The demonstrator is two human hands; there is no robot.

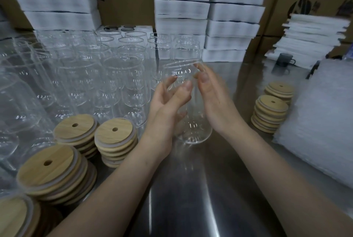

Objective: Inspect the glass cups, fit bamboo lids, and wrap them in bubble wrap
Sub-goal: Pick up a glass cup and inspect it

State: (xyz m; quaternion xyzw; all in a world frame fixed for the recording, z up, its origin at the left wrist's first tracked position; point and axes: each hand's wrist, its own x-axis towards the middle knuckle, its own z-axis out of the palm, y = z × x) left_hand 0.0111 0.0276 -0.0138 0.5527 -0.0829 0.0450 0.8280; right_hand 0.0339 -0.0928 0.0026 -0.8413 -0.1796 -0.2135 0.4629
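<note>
- Standing in a big crowd on my left are lots of tall, clear glass cups (76, 76), all close together on the shiny grey metal table (191, 189).
- Near me, in front of them, sit stacks of round, light brown bamboo lids (49, 171). Each top lid has a small hole in it.
- My left hand (166, 110) comes next. Its thumb lies on the near side of one clear glass cup (194, 131) and its fingers bend round the far side, so it is holding the cup.
- That cup is in the middle, between my two hands. It leans a bit, with its mouth away from me. I cannot tell if its bottom touches the table.
- My right hand (215, 103) lies flat against the cup's right side, fingers straight and not gripping.
- Further right are two more lid stacks (271, 112).
- Behind them stands a small dark mug (284, 59).
- On the far right lies a thick white pile of bubble wrap (321, 122).
</note>
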